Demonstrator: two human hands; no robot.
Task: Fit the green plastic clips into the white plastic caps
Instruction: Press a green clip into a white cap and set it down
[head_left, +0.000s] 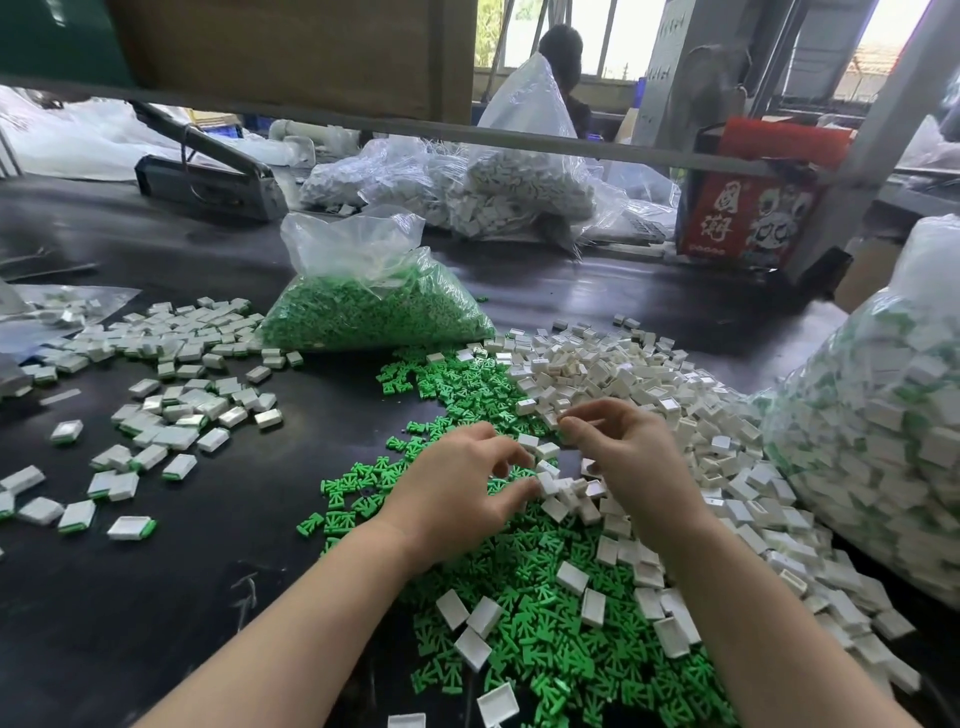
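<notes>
Loose green clips (540, 631) lie heaped on the black table (156, 597) under my forearms. A pile of white caps (623, 374) spreads to the right of them. My left hand (457, 488) reaches into the spot where the two piles meet, its thumb and forefinger curled round a white cap (546, 480). My right hand (628, 457) hovers just beyond it with curled fingers. Its thumb and fingertips meet over the caps, and whether they pinch anything is hidden.
Caps fitted with green clips (182, 405) are scattered to the left. A bag of green clips (374, 312) stands behind the piles, bags of white caps (493, 192) farther back, and a big bag of fitted pieces (883, 441) at right. A red box (748, 218) and a person (561, 52) are beyond.
</notes>
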